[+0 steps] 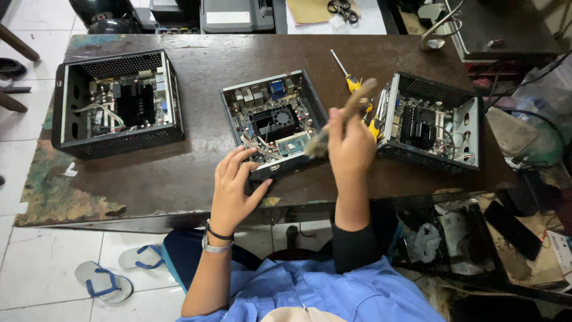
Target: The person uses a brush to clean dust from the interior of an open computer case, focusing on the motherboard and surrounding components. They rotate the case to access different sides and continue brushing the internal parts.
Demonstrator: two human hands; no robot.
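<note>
On a worn brown counter point(196, 179), the left hand point(233, 188) steadies an open computer case point(274, 122) with fingers spread; the right hand point(351, 146) has its fingers clamped round a brush point(342, 116) above it.

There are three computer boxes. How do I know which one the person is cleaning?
Look at the brown table with three open boxes on it. Take the middle box, the one nearest the person. Only this one has the left hand steadying its front edge and the right hand holding a brush over it.
</note>
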